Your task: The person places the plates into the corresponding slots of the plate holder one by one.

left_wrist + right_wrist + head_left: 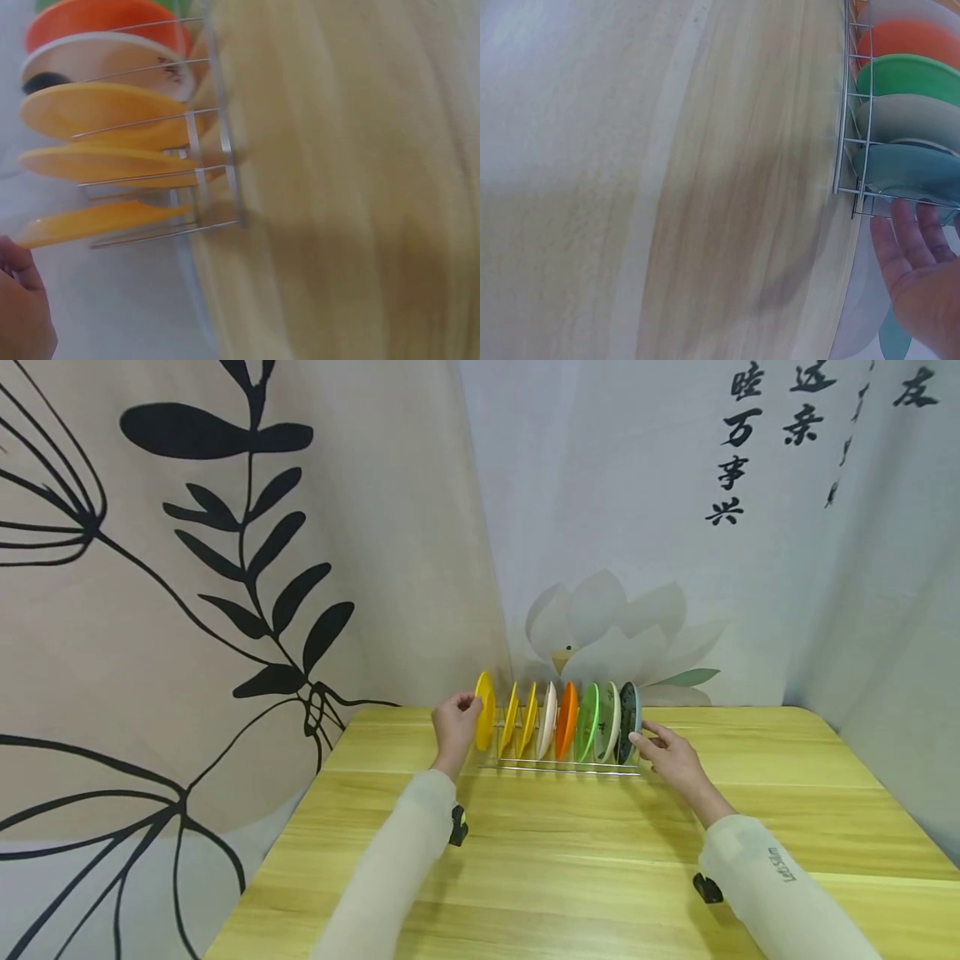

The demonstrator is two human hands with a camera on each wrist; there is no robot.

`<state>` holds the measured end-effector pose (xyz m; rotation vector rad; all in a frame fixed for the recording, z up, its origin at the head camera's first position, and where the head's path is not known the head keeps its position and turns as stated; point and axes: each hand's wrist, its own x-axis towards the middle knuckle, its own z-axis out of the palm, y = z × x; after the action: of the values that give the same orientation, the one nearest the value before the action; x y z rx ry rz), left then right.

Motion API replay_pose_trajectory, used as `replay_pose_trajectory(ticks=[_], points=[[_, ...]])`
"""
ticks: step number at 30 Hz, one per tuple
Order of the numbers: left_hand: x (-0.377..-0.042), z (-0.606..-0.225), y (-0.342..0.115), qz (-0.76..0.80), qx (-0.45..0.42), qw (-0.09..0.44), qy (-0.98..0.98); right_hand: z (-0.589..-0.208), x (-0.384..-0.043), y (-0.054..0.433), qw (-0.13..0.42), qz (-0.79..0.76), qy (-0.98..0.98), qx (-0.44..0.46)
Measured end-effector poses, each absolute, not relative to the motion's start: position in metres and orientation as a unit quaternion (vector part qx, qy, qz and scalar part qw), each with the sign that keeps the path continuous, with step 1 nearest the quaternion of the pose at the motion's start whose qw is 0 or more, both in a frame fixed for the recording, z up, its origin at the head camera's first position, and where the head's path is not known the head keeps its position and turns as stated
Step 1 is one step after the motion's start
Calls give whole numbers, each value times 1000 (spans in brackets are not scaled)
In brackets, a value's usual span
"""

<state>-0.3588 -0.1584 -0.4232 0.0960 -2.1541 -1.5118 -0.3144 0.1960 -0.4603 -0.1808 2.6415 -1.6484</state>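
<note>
A wire dish rack [228, 150] stands on the wooden table with a row of upright plates. At its left end my left hand [456, 727] pinches the outermost yellow plate [486, 714] by its edge; that plate stands slightly higher than its neighbours in the head view. Two more yellow plates [109, 166] follow, then a white plate [547, 720], an orange plate [567, 722], a green plate [587, 722] and a pale plate [607, 722]. Beside the dark patterned plate [627, 724] at the right end is my right hand [930, 292], its extended fingers right at the rack's end wires.
The wooden table [570, 877] extends in front of the rack and to both sides. Just behind its back edge hangs a printed curtain [420, 568] with plant and flower designs. Black wrist straps [458, 825] show under the sleeves.
</note>
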Motion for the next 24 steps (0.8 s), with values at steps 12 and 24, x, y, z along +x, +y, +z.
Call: replay_pose_trajectory(ticks=[12,24], points=[[-352,-439,-159,-555,21,197,-808,-460,-313,196,10,-527,848,-54],[-341,-455,-189,-557,18,160,-815,-457,-307,192,3,-536,843,-45]])
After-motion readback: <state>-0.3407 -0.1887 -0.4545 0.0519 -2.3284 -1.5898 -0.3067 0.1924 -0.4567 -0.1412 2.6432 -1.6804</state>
